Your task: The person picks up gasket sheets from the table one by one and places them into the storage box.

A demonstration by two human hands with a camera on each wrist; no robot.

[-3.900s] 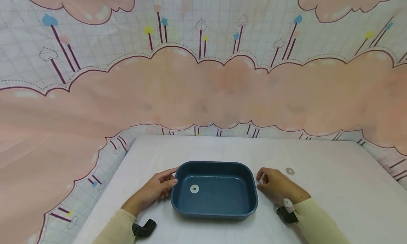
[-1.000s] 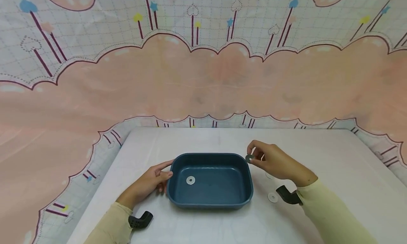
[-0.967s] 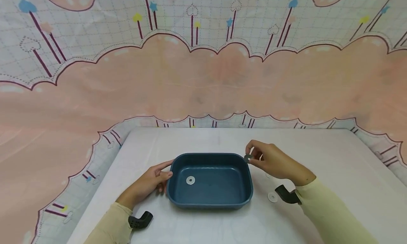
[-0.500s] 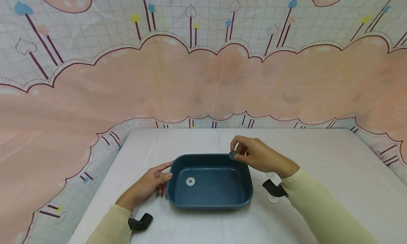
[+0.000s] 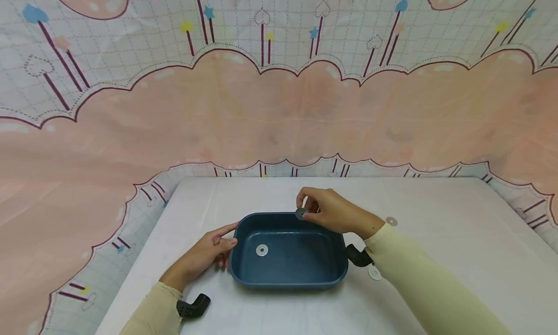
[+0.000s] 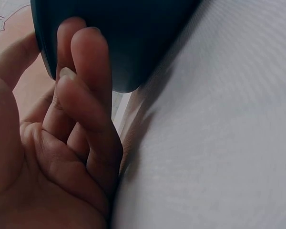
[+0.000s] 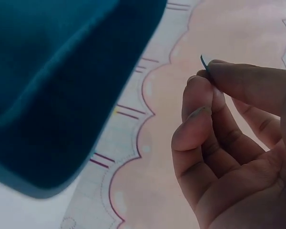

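Observation:
In the head view my right hand (image 5: 324,210) pinches a flat metal washer (image 5: 300,214) between thumb and fingers, above the far rim of a dark blue plastic tub (image 5: 287,284). The right wrist view shows this washer (image 7: 204,63) edge-on at the fingertips. Inside the tub, left of its middle, another washer (image 5: 261,250) lies flat. My left hand (image 5: 204,254) holds the tub's left side, thumb at the rim and index finger stretched along the far left corner. Seen from the left wrist, other fingers (image 6: 90,57) bend against the tub's outer wall (image 6: 128,43).
On the white table (image 5: 444,238), right of the tub, lie a washer (image 5: 391,221) beyond my right forearm and another washer (image 5: 374,273) nearer me. My right sleeve crosses above that side. A patterned cloth (image 5: 287,117) hangs behind the table.
The right hand has picked up a washer and carried it leftward from beside the tub to over its far rim. The left hand keeps its place on the tub.

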